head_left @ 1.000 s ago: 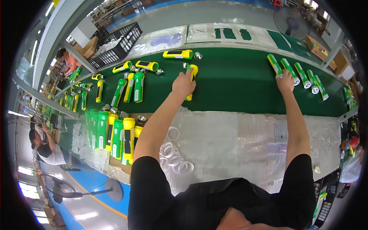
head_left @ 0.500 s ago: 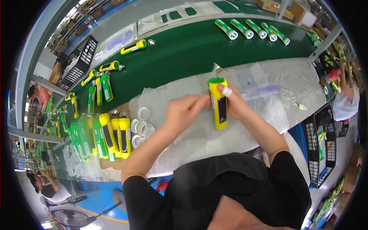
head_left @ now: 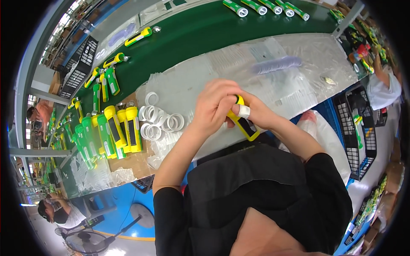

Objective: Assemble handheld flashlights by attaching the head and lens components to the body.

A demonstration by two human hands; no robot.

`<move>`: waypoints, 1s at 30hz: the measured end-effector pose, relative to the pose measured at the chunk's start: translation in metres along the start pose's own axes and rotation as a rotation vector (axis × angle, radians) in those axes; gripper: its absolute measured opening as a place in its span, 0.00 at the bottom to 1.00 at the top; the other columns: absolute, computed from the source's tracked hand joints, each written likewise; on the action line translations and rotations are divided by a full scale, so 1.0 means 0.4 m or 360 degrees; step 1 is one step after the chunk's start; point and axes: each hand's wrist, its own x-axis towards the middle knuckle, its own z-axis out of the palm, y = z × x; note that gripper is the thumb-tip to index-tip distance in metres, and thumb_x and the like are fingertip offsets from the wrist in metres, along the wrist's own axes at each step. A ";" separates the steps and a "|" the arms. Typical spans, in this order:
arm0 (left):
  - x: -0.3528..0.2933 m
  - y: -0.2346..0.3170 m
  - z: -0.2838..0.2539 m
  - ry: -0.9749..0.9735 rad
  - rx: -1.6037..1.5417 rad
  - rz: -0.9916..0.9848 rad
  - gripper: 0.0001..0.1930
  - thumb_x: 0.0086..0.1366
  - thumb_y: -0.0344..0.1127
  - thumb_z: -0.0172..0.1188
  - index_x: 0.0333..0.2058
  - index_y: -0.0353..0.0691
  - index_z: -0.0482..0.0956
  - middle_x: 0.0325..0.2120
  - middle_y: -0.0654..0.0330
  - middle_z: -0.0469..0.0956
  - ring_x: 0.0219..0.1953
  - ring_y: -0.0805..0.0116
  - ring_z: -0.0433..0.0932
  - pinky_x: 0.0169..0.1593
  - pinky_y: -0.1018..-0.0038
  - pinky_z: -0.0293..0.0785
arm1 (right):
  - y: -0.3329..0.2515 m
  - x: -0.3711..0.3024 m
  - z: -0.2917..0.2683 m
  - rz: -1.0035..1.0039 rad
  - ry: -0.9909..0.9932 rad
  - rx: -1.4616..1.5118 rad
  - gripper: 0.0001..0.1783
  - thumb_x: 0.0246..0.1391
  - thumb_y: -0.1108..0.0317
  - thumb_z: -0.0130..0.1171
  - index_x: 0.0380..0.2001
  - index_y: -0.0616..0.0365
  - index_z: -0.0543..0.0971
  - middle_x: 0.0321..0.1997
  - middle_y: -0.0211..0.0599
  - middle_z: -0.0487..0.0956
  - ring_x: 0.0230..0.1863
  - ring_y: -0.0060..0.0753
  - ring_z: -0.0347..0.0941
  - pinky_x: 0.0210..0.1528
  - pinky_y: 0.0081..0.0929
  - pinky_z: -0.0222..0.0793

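A yellow and green flashlight (head_left: pixel 248 129) is held tilted over the near edge of the worktable, its dark panel facing up. My right hand (head_left: pixel 257 112) is closed around its upper body, with a white wrap (head_left: pixel 244 112) on the thumb. Over the flashlight's head end, my left hand (head_left: pixel 215 106) is closed with fingers curled, so that end and any parts there are hidden. Several white rings (head_left: pixel 174 122) lie loose to the left of my left forearm. Beyond them, yellow and green flashlights (head_left: pixel 114 124) lie bunched together on the table.
Finished-looking green and white flashlights (head_left: pixel 255 6) lie in a row on the green belt (head_left: pixel 188 32). A purple roll of film (head_left: pixel 277 65) rests on the plastic-covered table (head_left: pixel 205 70). Black crates (head_left: pixel 354 132) stand at right; a co-worker (head_left: pixel 382 87) sits beyond.
My left hand has moved from beside the flashlight onto its head, covering the shiny reflector that hung there. The flashlight has come nearer my body and tilted. My view has shifted.
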 end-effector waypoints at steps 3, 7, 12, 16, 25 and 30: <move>0.001 -0.009 0.028 0.0048 -0.0079 0.0126 0.23 0.74 0.43 0.36 0.44 0.35 0.79 0.44 0.54 0.80 0.52 0.53 0.75 0.56 0.62 0.68 | 0.021 -0.001 0.010 -0.0161 0.0150 0.0049 0.23 0.64 0.57 0.55 0.56 0.57 0.66 0.38 0.38 0.77 0.34 0.28 0.75 0.38 0.28 0.73; 0.027 0.008 0.086 -0.0092 0.0416 0.0255 0.26 0.74 0.48 0.33 0.48 0.35 0.77 0.49 0.52 0.77 0.56 0.53 0.73 0.59 0.61 0.65 | 0.064 -0.012 -0.021 -0.0554 0.0370 -0.0241 0.21 0.65 0.57 0.53 0.55 0.57 0.66 0.37 0.39 0.76 0.33 0.28 0.75 0.37 0.28 0.73; 0.081 -0.152 0.182 0.0309 -0.0225 -0.0519 0.23 0.63 0.46 0.59 0.52 0.37 0.74 0.50 0.49 0.75 0.55 0.50 0.72 0.61 0.56 0.60 | 0.017 -0.078 -0.083 -0.0341 0.0389 0.0181 0.27 0.64 0.52 0.53 0.58 0.58 0.65 0.38 0.42 0.77 0.36 0.35 0.77 0.43 0.31 0.74; 0.116 -0.270 0.265 0.0016 0.0646 -0.0163 0.26 0.57 0.44 0.65 0.51 0.37 0.74 0.48 0.51 0.75 0.53 0.50 0.71 0.55 0.61 0.66 | 0.010 -0.111 -0.101 -0.0292 0.0618 0.0138 0.26 0.63 0.52 0.52 0.56 0.59 0.66 0.34 0.44 0.77 0.33 0.35 0.77 0.38 0.30 0.73; 0.123 -0.224 0.182 0.0091 0.0081 -0.0435 0.24 0.58 0.38 0.66 0.53 0.40 0.76 0.42 0.58 0.75 0.44 0.59 0.72 0.45 0.67 0.68 | -0.001 -0.109 -0.131 -0.0352 0.0554 0.0110 0.30 0.61 0.50 0.57 0.55 0.62 0.66 0.34 0.44 0.77 0.30 0.33 0.76 0.36 0.28 0.71; 0.036 -0.043 0.083 0.0055 0.0101 -0.0042 0.21 0.61 0.35 0.58 0.54 0.42 0.76 0.41 0.54 0.72 0.47 0.57 0.70 0.48 0.67 0.67 | -0.007 -0.056 -0.085 -0.0319 0.0348 0.0192 0.23 0.62 0.59 0.57 0.53 0.62 0.68 0.34 0.39 0.78 0.29 0.28 0.76 0.35 0.26 0.73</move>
